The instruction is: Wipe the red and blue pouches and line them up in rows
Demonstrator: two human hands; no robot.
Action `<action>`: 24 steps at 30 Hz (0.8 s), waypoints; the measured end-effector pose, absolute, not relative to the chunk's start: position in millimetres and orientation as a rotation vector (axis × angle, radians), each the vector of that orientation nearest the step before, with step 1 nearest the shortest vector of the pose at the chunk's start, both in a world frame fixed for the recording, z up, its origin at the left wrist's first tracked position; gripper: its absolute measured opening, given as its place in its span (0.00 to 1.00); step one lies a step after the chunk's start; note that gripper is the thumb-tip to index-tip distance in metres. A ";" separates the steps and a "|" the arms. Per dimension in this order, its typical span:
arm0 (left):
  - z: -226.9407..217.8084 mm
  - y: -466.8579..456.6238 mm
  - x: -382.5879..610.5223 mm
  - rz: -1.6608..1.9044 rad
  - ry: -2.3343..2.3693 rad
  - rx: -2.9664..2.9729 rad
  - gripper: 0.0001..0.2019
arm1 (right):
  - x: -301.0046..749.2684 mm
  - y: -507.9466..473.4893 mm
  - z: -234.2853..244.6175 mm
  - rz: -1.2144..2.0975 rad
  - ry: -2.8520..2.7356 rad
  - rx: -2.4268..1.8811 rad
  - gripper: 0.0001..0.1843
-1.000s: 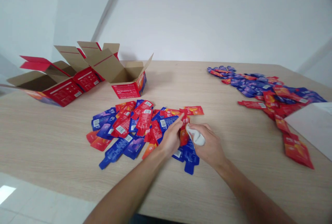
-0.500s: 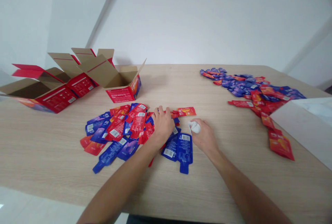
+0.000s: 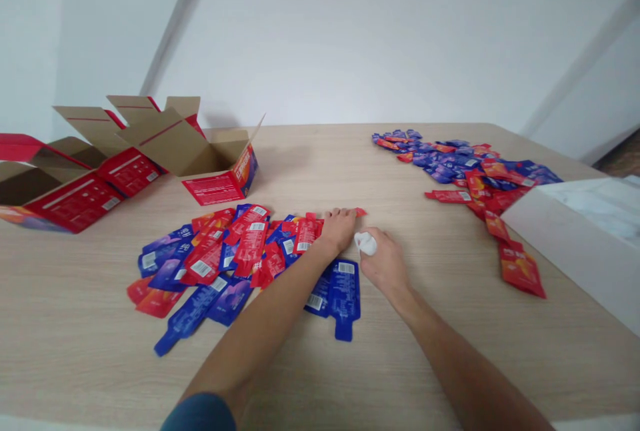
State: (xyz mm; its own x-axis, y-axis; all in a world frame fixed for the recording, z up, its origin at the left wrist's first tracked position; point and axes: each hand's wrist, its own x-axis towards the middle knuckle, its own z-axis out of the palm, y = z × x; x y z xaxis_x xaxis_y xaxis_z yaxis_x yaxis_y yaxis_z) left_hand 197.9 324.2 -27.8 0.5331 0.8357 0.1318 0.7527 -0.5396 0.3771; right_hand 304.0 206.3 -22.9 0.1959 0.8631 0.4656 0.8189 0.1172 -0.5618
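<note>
A pile of red and blue sachets lies on the wooden table in front of me. My left hand lies flat, fingers stretched out, on a red sachet at the pile's far right edge. My right hand rests just beside it, closed round a small crumpled white wad. Two blue sachets lie between my forearms.
Several open red cardboard boxes stand at the back left. A second heap of red and blue sachets spreads across the back right. A white box or sheet sits at the right edge.
My left hand has let go of the sachet it pinched near my right hand and moved forward to lie flat on the red sachet. My right hand stayed shut on the white wad.
</note>
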 end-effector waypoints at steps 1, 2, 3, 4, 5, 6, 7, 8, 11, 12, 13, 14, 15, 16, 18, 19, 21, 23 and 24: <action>-24.6 324.4 196.5 0.459 1.356 2.472 0.15 | 303.8 206.1 -22.6 0.068 -1.592 -1.670 0.16; -20.9 324.6 194.8 0.478 1.389 2.449 0.15 | 303.6 205.9 -22.3 0.064 -1.576 -1.656 0.15; -17.1 324.4 192.7 0.516 1.416 2.415 0.15 | 303.4 205.6 -22.0 0.062 -1.558 -1.641 0.15; -13.6 323.7 190.2 0.585 1.423 2.360 0.15 | 303.2 205.3 -21.8 0.063 -1.540 -1.627 0.15; -10.8 322.0 187.4 0.684 1.398 2.275 0.16 | 302.9 204.9 -21.5 0.065 -1.520 -1.613 0.14; -9.0 319.1 184.3 0.803 1.341 2.156 0.16 | 302.6 204.4 -21.2 0.066 -1.501 -1.598 0.14; -8.2 314.8 180.7 0.927 1.255 1.995 0.15 | 302.3 203.8 -20.7 0.067 -1.484 -1.581 0.14; -8.4 309.1 176.7 1.028 1.152 1.804 0.14 | 301.8 203.0 -20.2 0.066 -1.472 -1.563 0.14; -10.8 285.2 162.4 1.132 0.899 1.212 0.10 | 299.4 199.5 -17.8 0.058 -1.461 -1.495 0.14; -10.9 276.1 156.9 1.119 0.825 1.064 0.10 | 298.1 198.0 -16.8 0.061 -1.469 -1.468 0.15; -10.3 267.0 151.4 1.097 0.768 0.951 0.11 | 296.5 196.4 -16.0 0.067 -1.482 -1.438 0.15; -8.9 258.4 146.1 1.070 0.720 0.867 0.13 | 294.5 194.7 -15.3 0.079 -1.499 -1.406 0.16; -6.9 250.5 141.0 1.049 0.675 0.806 0.16 | 292.3 193.0 -14.8 0.095 -1.520 -1.377 0.17; -4.6 243.8 136.5 1.020 0.630 0.770 0.18 | 289.9 191.3 -14.5 0.115 -1.544 -1.352 0.19; -0.4 234.0 129.3 0.962 0.537 0.781 0.27 | 285.1 188.3 -14.6 0.148 -1.589 -1.310 0.21; 1.0 231.1 126.7 0.944 0.503 0.805 0.32 | 283.0 187.0 -14.9 0.161 -1.617 -1.289 0.22; 1.6 228.3 123.1 0.940 0.471 0.854 0.39 | 279.8 185.2 -15.8 0.192 -1.698 -1.239 0.24; -0.3 227.9 120.9 0.958 0.475 0.876 0.40 | 278.6 184.6 -16.8 0.224 -1.790 -1.189 0.26; -1.9 227.8 120.2 0.962 0.476 0.879 0.41 | 278.8 184.8 -17.4 0.233 -1.820 -1.177 0.27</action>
